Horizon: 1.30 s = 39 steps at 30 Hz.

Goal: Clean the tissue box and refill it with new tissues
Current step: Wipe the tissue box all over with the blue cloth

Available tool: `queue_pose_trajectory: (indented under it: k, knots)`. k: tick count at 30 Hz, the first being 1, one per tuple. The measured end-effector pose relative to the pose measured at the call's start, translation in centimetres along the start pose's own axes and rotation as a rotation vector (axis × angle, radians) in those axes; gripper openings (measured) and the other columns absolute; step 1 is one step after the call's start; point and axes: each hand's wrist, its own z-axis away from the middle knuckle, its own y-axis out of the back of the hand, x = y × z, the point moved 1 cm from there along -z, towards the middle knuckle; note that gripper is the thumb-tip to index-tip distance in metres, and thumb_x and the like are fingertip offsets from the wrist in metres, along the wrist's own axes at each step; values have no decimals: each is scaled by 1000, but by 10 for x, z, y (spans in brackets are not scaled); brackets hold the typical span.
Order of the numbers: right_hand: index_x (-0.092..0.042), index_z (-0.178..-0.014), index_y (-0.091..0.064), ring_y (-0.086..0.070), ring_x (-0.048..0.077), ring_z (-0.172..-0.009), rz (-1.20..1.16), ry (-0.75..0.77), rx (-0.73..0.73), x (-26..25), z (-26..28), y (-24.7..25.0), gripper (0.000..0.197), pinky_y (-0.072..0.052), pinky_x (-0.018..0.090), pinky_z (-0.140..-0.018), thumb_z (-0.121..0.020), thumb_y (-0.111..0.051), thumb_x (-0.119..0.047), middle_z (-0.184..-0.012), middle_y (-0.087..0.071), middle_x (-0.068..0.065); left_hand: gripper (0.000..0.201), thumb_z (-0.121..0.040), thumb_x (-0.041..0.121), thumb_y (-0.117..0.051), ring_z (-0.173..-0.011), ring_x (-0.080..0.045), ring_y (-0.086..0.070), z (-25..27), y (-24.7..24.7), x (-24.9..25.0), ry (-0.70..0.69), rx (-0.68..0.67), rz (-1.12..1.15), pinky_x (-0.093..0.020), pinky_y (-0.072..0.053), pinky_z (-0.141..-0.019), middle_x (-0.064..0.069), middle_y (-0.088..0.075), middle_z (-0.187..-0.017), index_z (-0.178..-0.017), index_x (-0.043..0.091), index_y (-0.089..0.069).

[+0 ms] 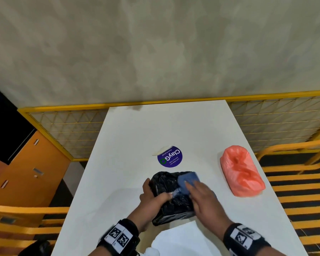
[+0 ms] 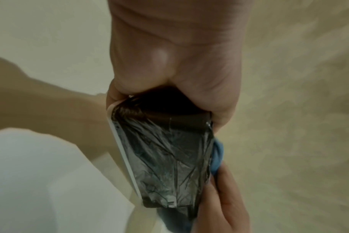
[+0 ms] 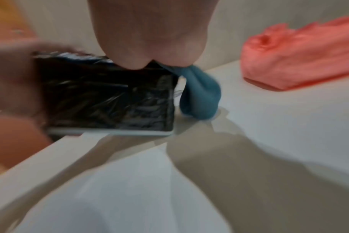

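Counting on the white table (image 1: 129,137): one black-wrapped tissue box (image 1: 171,200), one blue cloth (image 1: 188,179), one pink bag (image 1: 241,172) sitting far right, one round purple sticker (image 1: 170,157), two hands showing, left hand (image 1: 151,197) and right hand (image 1: 204,198).

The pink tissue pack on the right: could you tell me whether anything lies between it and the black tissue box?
Nothing visible does: only bare white table separates the pink tissue pack from the black tissue box.
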Motion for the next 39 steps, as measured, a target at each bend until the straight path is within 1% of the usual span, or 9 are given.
queue_pose_trajectory:
  k: [4, 10, 13, 16, 20, 24, 28, 33, 39]
  knots:
    - [-2, -108, -61, -57, 28, -100, -128, -19, 165, -5, -6, 40, 39, -37, 15, -90, -75, -46, 14, -113, -58, 5, 95, -64, 55, -81, -124, -25, -57, 1, 0, 1, -9, 2, 30, -49, -56, -102, -1, -45, -139, -136, 63, -19]
    - [-24, -135, -48, -53, 23, -123, -6, 320, -115, -44, 33, -4, 57, -43, 32, -96, -80, -60, -17, -137, -56, 5, 85, -64, 57, -80, -116, -26, -66, -6, -3, -9, -20, 61, 37, -51, -58, -98, -6, -60, -133, -132, 60, -28]
    - [-21, -130, -53, -54, 23, -119, -37, 186, -31, -17, 31, 7, 64, -47, 33, -96, -68, -63, -7, -132, -60, 2, 92, -57, 63, -89, -117, -25, -66, -4, -1, -13, -4, 62, 75, -53, -58, -97, -3, -58, -136, -128, 60, -31]
    - [-31, -112, -60, -55, 16, -103, -73, -77, 54, 15, 33, 27, 28, -44, 26, -92, -90, -45, -25, -110, -60, -10, 91, -57, 68, -89, -122, -26, -62, -3, -1, -15, 20, 68, 62, -54, -57, -99, 1, -53, -139, -127, 68, -29]
    - [-20, -131, -56, -48, 18, -118, -121, 11, 103, -16, 17, 37, 60, -32, 21, -104, -74, -39, -9, -131, -56, 4, 100, -56, 79, -86, -130, -25, -57, -7, -6, -17, 14, 85, 38, -53, -54, -103, 1, -49, -146, -133, 70, -24]
    - [-20, -133, -52, -51, 23, -117, -125, 202, -19, -63, 20, 8, 53, -43, 32, -96, -82, -46, -7, -134, -54, 5, 95, -64, 83, -75, -128, -27, -60, -5, -13, -20, 55, 33, 62, -50, -54, -105, -3, -54, -147, -139, 71, -17]
    - [-18, -133, -52, -50, 24, -123, -50, 225, -67, -35, 29, 6, 56, -44, 36, -99, -79, -45, -7, -133, -56, 7, 80, -72, 67, -75, -131, -34, -57, -2, -12, -26, 73, 29, 86, -55, -53, -104, -8, -51, -149, -133, 72, -24]
    - [-19, -133, -50, -55, 28, -114, -46, 38, -8, 17, 30, 27, 84, -42, 30, -99, -52, -61, 2, -131, -59, 9, 85, -69, 64, -77, -127, -28, -58, -2, -14, -23, 63, 33, 115, -54, -57, -99, -1, -47, -146, -134, 70, -23]
    - [-21, -129, -54, -49, 19, -121, -23, 247, -25, -33, 27, 13, 53, -39, 30, -100, -77, -48, -13, -133, -56, 3, 78, -72, 64, -76, -126, -29, -59, -14, -11, -26, 56, 62, 74, -53, -55, -102, -6, -51, -145, -130, 73, -25]
